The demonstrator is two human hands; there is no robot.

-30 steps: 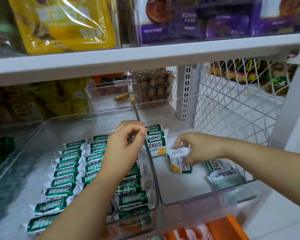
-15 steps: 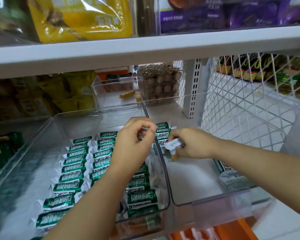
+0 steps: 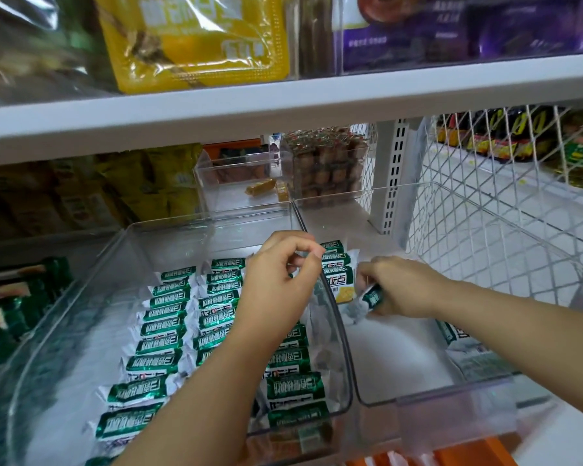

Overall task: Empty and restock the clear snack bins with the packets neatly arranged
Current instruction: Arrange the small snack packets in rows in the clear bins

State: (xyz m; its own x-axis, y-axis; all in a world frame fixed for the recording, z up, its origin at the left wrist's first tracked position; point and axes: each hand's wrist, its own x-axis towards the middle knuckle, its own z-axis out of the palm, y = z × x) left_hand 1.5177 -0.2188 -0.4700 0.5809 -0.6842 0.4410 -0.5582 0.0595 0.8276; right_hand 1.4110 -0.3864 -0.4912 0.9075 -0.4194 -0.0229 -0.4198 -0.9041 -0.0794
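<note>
Right up front, something orange (image 3: 458,452) at the bottom edge, too blurred to name.

Just past that, the left bin (image 3: 48,348), clear plastic, with green packets (image 3: 164,331) laid flat in three tidy columns, overlapping front to back like roof tiles. Third column mostly hidden under the forearm. Bare strip down the bin's left side and bare floor behind the last row, so probably room for another column or a few more rows. Well along, not finished, by the look of it.

Left hand (image 3: 276,287) above the right-hand column, fingers curled, thumb tip against forefinger. No way of telling about anything pinched in there.

Right hand (image 3: 401,287) just across the shared wall, inside the right bin (image 3: 394,358), fingers wrapped round a single packet (image 3: 372,297), crumpled end poking out toward the left bin. Probably next in line for the rows.

Further in, a small clump of packets (image 3: 339,274) propped against the right bin's left wall, plus a few loose ones (image 3: 465,344) slumped at its right side. Otherwise bare floor there, so nearly emptied and not restocked yet.

At the back, a small clear bin (image 3: 216,190) and a stack of brown snacks (image 3: 323,166). Wire mesh (image 3: 485,230) off to the right. Overhead, the upper shelf (image 3: 283,99) with a yellow bag (image 3: 196,38) and purple packs (image 3: 451,28).
</note>
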